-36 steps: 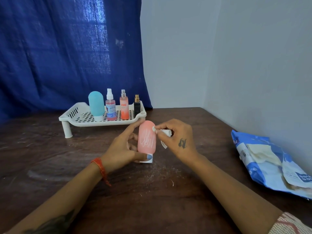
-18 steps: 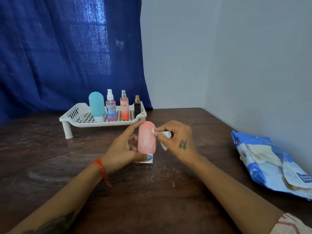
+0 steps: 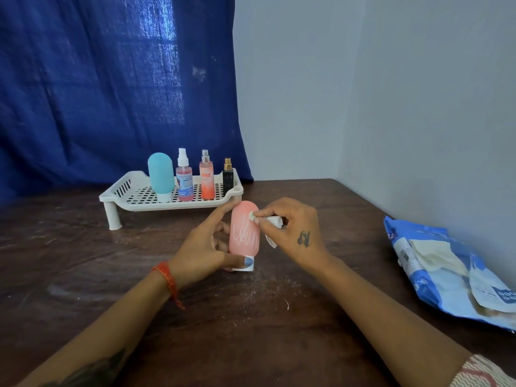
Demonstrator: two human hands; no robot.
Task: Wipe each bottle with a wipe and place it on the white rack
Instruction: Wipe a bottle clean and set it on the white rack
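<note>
We see little change since a moment ago — on the bench [image 3: 83, 275] our left hand [image 3: 205, 248] still grips the upright pink bottle [image 3: 244, 233], our right hand [image 3: 293, 227] still pinches the wipe [image 3: 272, 222] against its top. The white rack [image 3: 134, 196] stands behind, the wipe packet [image 3: 446, 272] far right.

One wide view, taken from the person's head, aimed forward and down at the dark bench [image 3: 83, 261], both hands seen close below, left hand [image 3: 205, 248], right hand [image 3: 293, 233], blue curtain [image 3: 111, 79] and wall corner seen farther back
</note>
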